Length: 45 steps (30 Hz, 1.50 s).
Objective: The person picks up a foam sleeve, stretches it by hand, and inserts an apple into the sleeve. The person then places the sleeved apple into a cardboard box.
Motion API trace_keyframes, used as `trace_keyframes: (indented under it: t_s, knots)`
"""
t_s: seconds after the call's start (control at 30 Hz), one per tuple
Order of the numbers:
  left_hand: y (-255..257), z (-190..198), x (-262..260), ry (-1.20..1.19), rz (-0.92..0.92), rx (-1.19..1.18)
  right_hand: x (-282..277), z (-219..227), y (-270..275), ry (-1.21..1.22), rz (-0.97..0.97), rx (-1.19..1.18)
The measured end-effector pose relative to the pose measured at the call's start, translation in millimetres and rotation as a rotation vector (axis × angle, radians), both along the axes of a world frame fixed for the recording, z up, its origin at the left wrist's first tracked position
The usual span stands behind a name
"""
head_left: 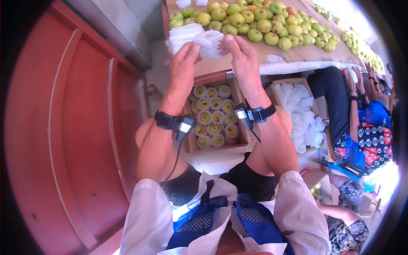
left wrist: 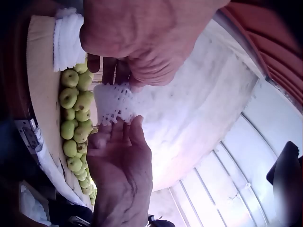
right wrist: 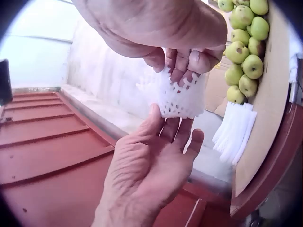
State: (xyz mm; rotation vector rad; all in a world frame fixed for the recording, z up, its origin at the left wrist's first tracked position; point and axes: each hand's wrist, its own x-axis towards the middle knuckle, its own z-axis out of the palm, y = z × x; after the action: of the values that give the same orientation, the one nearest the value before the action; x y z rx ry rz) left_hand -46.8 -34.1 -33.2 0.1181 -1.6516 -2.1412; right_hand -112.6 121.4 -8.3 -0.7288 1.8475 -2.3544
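While you hold foam net between both hands, expect very light, soft, springy piece; likely tears if overstretched, little risk of slipping. Best grip: opposite rims, thumb against fingertips, gentle tension. Left hand: pinches one side. Right hand: pinches opposite side. Net location: raised near cardboard sheet, close to stack of white nets and apples. Appearance: white, short, lattice of small holes, jagged edges.
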Motion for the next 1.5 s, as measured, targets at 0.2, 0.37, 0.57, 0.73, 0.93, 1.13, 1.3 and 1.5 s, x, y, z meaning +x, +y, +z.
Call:
trace_keyframes:
  t_s: [0.2, 0.37, 0.57, 0.73, 0.93, 1.13, 1.3, 1.5]
  knots:
    - [-16, -6, -3, 0.07, -0.076, 0.268, 5, -6, -3, 0.262, -0.096, 0.198]
    - [-13, 5, 0, 0.119, -0.107, 0.342, 8, 1, 2, 0.402, -0.174, 0.339]
    - [-18, 2, -1, 0.155, -0.115, 0.346, 10, -4, 4, 0.508, -0.244, 0.44]
    - [-15, 5, -1, 0.155, -0.154, 0.321, 15, -1, 4, 0.48, -0.253, 0.521]
    - [-15, 6, 0, 0.136, -0.143, 0.358, 10, -6, 3, 0.47, -0.249, 0.485]
    - [-15, 3, 4, 0.017, -0.067, 0.222, 10, -5, 2, 0.462, -0.258, 0.479]
    - [-7, 6, 6, 0.003, -0.076, 0.059, 9, -6, 2, 0.415, -0.282, 0.445]
    - [-13, 3, 4, -0.005, -0.063, 0.172, 12, -9, 2, 0.47, -0.211, 0.466]
